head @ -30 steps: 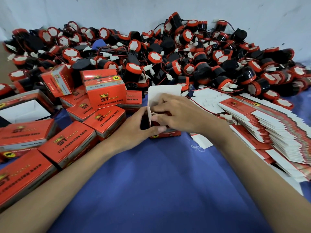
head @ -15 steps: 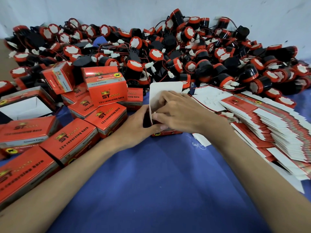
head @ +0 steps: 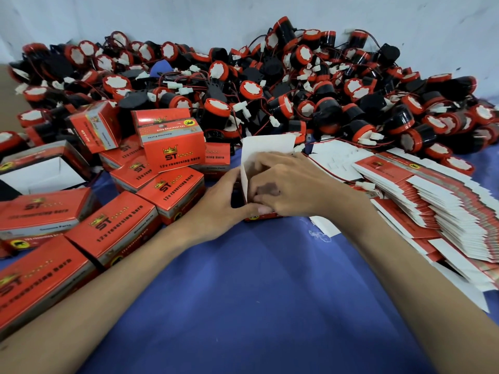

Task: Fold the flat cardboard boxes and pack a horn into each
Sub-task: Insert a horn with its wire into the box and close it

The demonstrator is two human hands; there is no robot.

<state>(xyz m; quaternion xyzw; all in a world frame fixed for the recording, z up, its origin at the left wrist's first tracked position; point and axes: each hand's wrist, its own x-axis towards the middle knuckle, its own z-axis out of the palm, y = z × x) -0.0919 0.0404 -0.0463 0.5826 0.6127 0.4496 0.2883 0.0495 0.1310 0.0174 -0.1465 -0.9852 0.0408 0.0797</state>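
My hands have barely shifted since a moment ago. A blue cloth (head: 270,292) covers the surface, with a white wall (head: 189,17) behind. At left lie folded red boxes (head: 116,230). My left hand (head: 216,209) grips the open box (head: 266,147) at centre, its white lid flap upright. My right hand (head: 297,184) curls its fingers into it, gripping a side flap. Behind is a heap of horns (head: 270,85) in red and black, and at right a fanned stack of flat boxes (head: 432,201).

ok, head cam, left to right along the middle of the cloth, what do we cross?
Closed red boxes → left hand → right hand → fanned stack of flat boxes. The half-folded box sits between and under both hands, so it is left out of the order.
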